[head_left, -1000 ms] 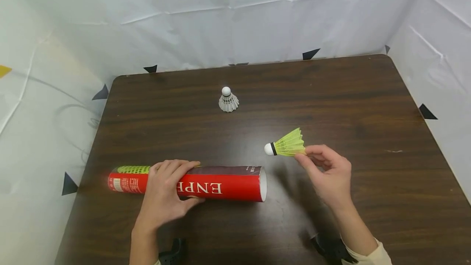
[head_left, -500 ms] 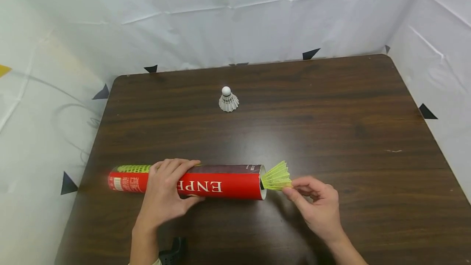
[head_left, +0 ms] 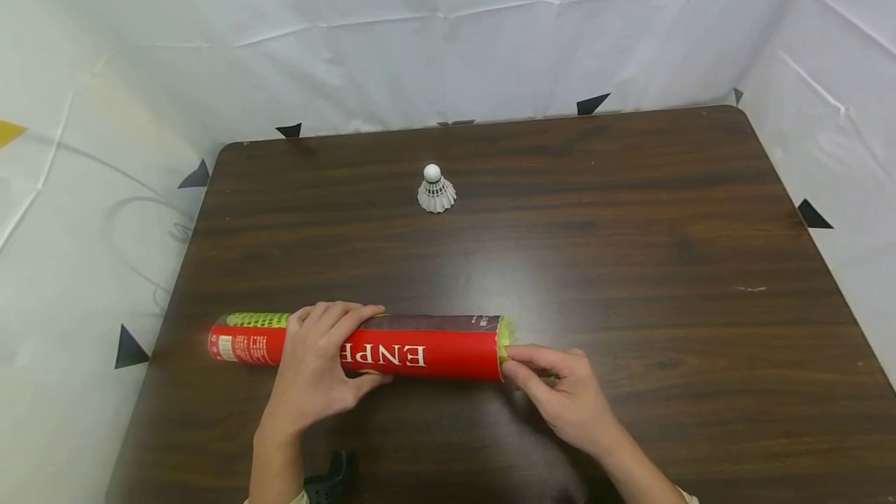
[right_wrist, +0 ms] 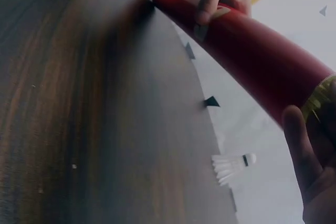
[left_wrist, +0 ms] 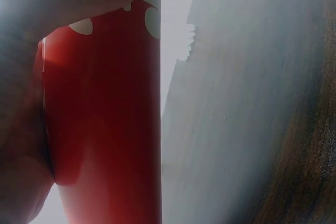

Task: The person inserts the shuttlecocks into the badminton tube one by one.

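Note:
My left hand point(head_left: 318, 364) grips a red shuttlecock tube point(head_left: 441, 352) from above, thumb on the near side and fingers over the far side. The tube lies sideways with its mouth to the right. A yellow shuttlecock point(head_left: 505, 333) sits inside that mouth, and only the edge of its skirt shows; its white cork is hidden. My right hand point(head_left: 560, 389) pinches the skirt edge with thumb and forefinger, right at the rim. In the right wrist view, the yellow skirt point(right_wrist: 321, 97) fills the tube's end beside my thumb.
A white feather shuttlecock point(head_left: 435, 194) stands cork up on the brown table point(head_left: 665, 255), beyond the tube. White sheeting point(head_left: 448, 45) with yellow and black triangles rises behind the table and at both sides. A black device point(head_left: 330, 479) is by my left wrist.
My right hand has moved left and toward me, carrying the yellow shuttlecock cork first into the tube's mouth. My left hand and the white shuttlecock have stayed in place.

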Demonstrator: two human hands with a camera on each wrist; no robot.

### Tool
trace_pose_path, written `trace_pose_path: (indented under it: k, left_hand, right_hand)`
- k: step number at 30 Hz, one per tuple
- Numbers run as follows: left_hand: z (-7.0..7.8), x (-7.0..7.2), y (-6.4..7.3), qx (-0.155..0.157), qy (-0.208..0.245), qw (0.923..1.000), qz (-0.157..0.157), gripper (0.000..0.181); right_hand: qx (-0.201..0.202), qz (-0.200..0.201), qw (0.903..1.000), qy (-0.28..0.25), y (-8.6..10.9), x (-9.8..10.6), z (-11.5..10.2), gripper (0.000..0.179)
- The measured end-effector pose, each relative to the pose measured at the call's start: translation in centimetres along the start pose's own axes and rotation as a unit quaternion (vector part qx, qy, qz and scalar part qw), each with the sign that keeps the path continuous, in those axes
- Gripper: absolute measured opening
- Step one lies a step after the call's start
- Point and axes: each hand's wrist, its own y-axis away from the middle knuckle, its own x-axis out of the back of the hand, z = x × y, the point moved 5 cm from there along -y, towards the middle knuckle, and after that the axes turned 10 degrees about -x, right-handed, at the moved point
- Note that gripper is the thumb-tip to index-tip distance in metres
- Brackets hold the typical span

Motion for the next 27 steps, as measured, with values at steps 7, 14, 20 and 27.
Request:
trace_pose_path:
  k: [7,14,20,27]
  left_hand:
    - [0.0,-0.1,-0.1,-0.005,-0.002,1.0000,-0.003,0.083]
    - [-0.1,0.0,0.1,0.001,0.004,1.0000,-0.002,0.084]
    - [-0.1,-0.1,0.1,0.005,0.002,1.0000,-0.002,0.083]
    - [-0.1,-0.1,0.1,0.004,0.003,1.0000,-0.002,0.083]
  right_hand:
    - [-0.014,-0.072,0.9968,-0.032,-0.6,-0.3,-0.1,0.020]
    - [-0.052,-0.104,0.9928,-0.028,-1.2,-0.4,0.2,0.018]
    - [-0.089,-0.126,0.9879,-0.016,-2.0,-1.2,0.7,0.023]
    - [-0.089,-0.133,0.9869,-0.024,-2.4,-1.7,0.9,0.024]
